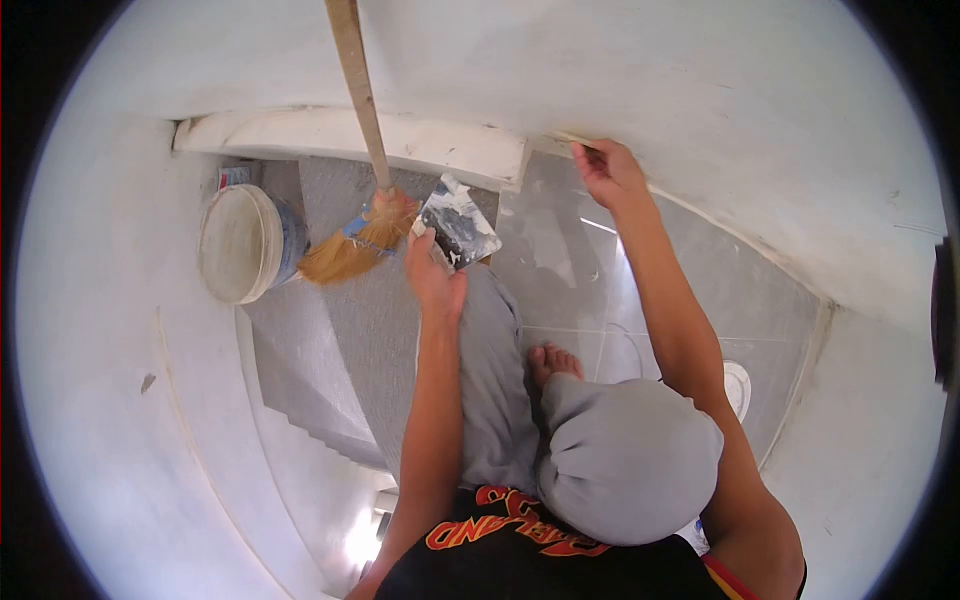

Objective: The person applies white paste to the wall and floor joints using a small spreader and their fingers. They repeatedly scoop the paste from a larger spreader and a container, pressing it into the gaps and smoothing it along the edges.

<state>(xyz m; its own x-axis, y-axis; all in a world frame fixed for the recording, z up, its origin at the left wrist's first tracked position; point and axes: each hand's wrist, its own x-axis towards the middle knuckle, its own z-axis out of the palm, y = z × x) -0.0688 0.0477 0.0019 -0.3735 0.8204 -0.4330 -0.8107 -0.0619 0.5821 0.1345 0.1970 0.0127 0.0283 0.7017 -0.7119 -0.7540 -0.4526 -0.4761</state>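
My left hand (434,275) is closed on a square plate (460,222) smeared with white and dark paste, held tilted above the steps. Up against the lower edge of the white wall, my right hand (610,175) pinches a thin tool (575,138), whose far end lies along the wall. Most of that tool is hidden by my fingers or too slim to make out. Just left of the plate is a straw broom (350,252) with a long wooden handle (357,85) that rises toward the top of the view.
At the left stands a whitish bucket (240,245) beside the broom. Grey steps (330,370) descend at lower left. My bare foot (555,362) rests on grey floor tiles (560,290). A round white lid-like object (737,390) is partly hidden behind my right arm. White walls surround the space.
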